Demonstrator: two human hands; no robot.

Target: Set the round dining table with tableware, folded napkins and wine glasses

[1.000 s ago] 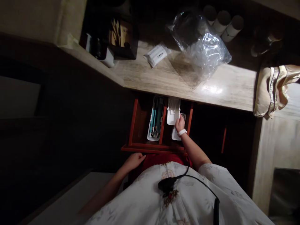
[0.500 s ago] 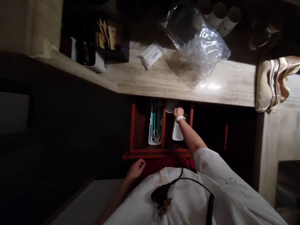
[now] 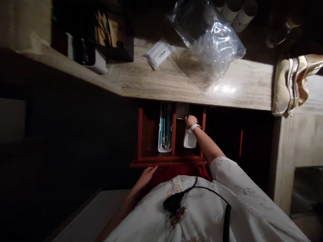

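White band point(image 3: 194, 126) at its wrist, the right hand point(image 3: 191, 120) hid its grip from me, near a rear tray point(image 3: 182, 111) and front tray point(image 3: 189, 142) inside the drawer point(image 3: 166, 164); the left hand point(image 3: 147, 175), loosely extended, was outside. Beyond lay a plastic bag point(image 3: 214, 50).

Two hands point(image 3: 191, 121) point(image 3: 147, 176), three trays point(image 3: 190, 141) point(image 3: 165, 151) point(image 3: 182, 116), one drawer point(image 3: 146, 164)

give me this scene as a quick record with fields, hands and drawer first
right hand: beside the back tray; grip unclear
left hand: at the drawer front; contact unclear
drawer: open, split by a divider
left of divider: long tray, teal sticks inside
right of divider: back tray, front tray
counter: packet, clear bag
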